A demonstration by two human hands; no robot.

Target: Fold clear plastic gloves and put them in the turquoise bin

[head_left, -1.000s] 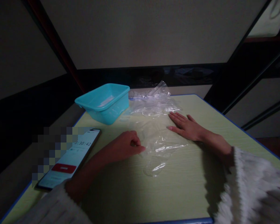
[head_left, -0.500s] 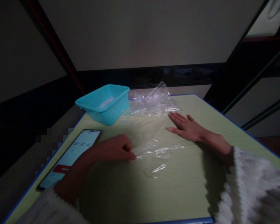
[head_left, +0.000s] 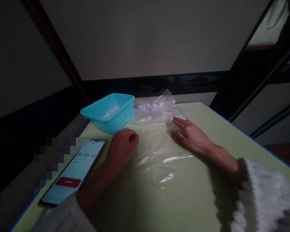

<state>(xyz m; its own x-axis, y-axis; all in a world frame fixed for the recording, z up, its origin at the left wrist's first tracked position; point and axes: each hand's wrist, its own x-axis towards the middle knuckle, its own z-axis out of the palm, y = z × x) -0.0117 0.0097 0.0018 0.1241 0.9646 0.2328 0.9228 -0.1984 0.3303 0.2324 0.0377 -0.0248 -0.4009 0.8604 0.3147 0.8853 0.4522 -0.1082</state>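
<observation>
Lying flat on the table (head_left: 188,206) between both hands, the clear plastic bag (head_left: 159,151) runs lengthwise away from the person, the left hand (head_left: 122,145) curled shut at its left edge, the right hand (head_left: 191,136) pressed flat, fingers (head_left: 180,121) slightly spread, on its far right corner.

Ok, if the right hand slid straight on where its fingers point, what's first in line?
Probably the crumpled clear plastic heap just beyond the fingers of the flat right hand; the teal basin lies further left, though depth is unclear.
</observation>
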